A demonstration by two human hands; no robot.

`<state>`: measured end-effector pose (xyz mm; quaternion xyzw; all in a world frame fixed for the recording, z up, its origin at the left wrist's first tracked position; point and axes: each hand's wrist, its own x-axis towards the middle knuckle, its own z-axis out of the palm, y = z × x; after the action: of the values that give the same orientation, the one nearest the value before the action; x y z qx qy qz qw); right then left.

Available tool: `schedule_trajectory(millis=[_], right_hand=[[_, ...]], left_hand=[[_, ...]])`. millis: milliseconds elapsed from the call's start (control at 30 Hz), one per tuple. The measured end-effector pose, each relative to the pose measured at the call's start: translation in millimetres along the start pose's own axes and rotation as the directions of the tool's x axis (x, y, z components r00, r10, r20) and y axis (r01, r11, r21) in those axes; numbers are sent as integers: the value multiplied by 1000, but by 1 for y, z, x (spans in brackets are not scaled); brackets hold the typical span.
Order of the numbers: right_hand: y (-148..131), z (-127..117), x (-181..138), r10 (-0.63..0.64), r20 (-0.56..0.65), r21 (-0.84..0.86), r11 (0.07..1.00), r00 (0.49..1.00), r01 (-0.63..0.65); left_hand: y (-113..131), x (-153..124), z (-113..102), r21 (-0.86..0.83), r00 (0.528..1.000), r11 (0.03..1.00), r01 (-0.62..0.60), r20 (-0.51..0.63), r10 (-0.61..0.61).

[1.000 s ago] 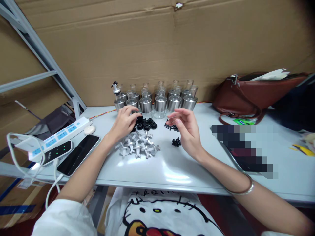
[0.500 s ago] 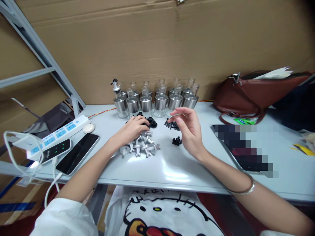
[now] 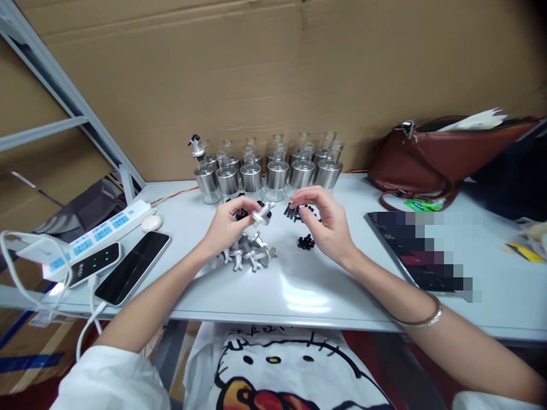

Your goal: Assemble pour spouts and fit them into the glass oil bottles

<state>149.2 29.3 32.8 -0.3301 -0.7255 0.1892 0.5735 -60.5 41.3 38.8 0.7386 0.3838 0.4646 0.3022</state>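
My left hand [image 3: 226, 225] pinches a silver pourer spout [image 3: 262, 213] between thumb and fingers, raised above the table. Just below it lies a pile of similar silver spouts [image 3: 252, 253]. Black ringed stoppers [image 3: 241, 213] sit behind my left hand, partly covered by it. My right hand [image 3: 328, 223] hovers with curved fingers, thumb and fingertips apart and nothing visible between them. Close to its fingertips are slim black pieces [image 3: 292, 212], partly hidden. A small heap of tiny black parts [image 3: 306, 242] rests below the right hand.
Two rows of glass bottles with metal sleeves [image 3: 277, 175] stand at the back; one carries a pourer [image 3: 197, 148]. A power strip [image 3: 102, 233] and phone [image 3: 133, 267] lie left. A tablet-like device [image 3: 401, 250] and brown bag [image 3: 448, 154] are on the right.
My left hand has lifted a silver pourer spout from the pile and turned it toward the middle. The right hand stays near the slim black pieces, slightly shifted.
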Motion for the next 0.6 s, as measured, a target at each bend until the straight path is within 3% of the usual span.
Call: schedule_trajectory(millis=[200, 300, 600], right_hand=[[-10, 2, -6, -67, 195, -113, 990, 979, 90], [-11, 3, -8, -86, 229, -161, 979, 970, 125], [-11, 4, -9, 15, 257, -46, 999, 966, -3]], left_hand=[[6, -7, 15, -258, 987, 956, 142, 112, -117], [11, -11, 19, -320, 976, 928, 192, 165, -145], [10, -17, 24, -379, 937, 882, 280, 308, -165]])
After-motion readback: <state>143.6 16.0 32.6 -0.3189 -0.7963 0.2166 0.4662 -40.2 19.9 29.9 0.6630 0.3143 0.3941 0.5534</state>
